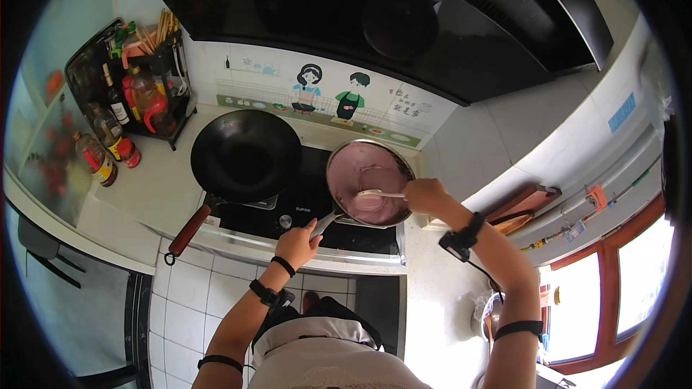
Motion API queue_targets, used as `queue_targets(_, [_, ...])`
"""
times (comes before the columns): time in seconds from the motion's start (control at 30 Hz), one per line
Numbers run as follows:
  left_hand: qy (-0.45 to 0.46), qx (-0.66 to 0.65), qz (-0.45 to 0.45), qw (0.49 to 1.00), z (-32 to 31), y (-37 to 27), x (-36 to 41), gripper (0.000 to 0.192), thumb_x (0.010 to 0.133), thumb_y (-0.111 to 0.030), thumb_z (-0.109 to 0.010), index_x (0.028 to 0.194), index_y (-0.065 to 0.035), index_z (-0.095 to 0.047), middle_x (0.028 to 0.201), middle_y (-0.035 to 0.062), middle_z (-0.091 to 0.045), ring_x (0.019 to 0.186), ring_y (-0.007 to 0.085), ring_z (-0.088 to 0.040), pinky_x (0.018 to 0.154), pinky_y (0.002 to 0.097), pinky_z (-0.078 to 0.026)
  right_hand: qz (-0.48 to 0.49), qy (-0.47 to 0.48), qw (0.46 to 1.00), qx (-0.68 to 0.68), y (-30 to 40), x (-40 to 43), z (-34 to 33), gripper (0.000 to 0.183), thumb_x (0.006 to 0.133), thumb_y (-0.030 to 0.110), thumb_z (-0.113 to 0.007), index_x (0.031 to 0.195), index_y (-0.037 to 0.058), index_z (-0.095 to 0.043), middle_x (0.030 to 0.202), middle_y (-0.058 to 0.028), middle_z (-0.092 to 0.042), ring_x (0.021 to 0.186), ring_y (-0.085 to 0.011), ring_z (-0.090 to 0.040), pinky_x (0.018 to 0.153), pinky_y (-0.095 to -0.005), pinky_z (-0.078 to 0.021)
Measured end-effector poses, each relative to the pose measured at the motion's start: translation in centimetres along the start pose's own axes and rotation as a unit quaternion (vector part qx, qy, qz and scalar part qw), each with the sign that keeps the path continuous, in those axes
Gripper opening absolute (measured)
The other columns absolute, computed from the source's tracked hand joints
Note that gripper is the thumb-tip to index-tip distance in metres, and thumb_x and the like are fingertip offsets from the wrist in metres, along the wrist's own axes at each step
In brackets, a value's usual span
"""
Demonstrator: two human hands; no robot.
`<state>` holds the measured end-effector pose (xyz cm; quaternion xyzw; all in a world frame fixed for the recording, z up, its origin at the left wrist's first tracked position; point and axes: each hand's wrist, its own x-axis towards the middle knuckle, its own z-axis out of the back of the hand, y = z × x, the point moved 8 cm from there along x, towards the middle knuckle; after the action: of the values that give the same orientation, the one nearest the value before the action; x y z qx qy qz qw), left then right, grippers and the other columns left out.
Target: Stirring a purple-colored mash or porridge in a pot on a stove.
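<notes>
A round metal pan holding a thick pinkish-purple paste stands over the right side of the black gas stove. My left hand is closed around the pan's handle, at the pan's lower left. In my right hand, at the pan's right rim, is a pale spatula or spoon; its head lies in the paste. The paste shows curved ridges around the utensil's head. To the left, a dark wok with a wooden handle sits on the stove, touched by neither hand.
A black rack with bottles and chopsticks stands on the left counter, beside several bottles and a red-lidded jar. The dark range hood hangs above. At right are wooden boards by the wall and a metal pot on the counter.
</notes>
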<state>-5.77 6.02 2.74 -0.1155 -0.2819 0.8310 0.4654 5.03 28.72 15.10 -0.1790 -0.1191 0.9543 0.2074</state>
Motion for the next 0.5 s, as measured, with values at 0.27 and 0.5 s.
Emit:
queue_targets(0.27, [0.001,-0.018,0.001,1.000,0.0,0.6,-0.1,0.046,0.083,-0.030,-0.057,0.124,-0.0099,-0.051,0.068,0.0138,-0.062,0.062,0.0298,-0.062,0.057,0.0386,-0.051,-0.016,0.036,0.999,0.002,-0.8,-5.9,-0.4,0.015,0.077,0.019,-0.053,0.079,0.0122,-0.067,0.072,-0.0099,-0.065,0.069,-0.0290,-0.063,0.060,-0.0411,-0.0493])
queue_targets(0.5, [-0.022,-0.023,-0.015,0.999,0.0,0.3,-0.4,0.047,0.082,-0.029,-0.058,0.123,-0.0076,-0.052,0.067,0.0137,-0.062,0.061,0.0292,-0.062,0.056,0.0382,-0.051,-0.034,-0.048,0.998,0.005,2.5,-2.2,-6.6,0.016,0.083,0.018,-0.051,0.092,0.0090,-0.062,0.069,-0.0125,-0.064,0.069,-0.0302,-0.064,0.058,-0.0405,-0.0497])
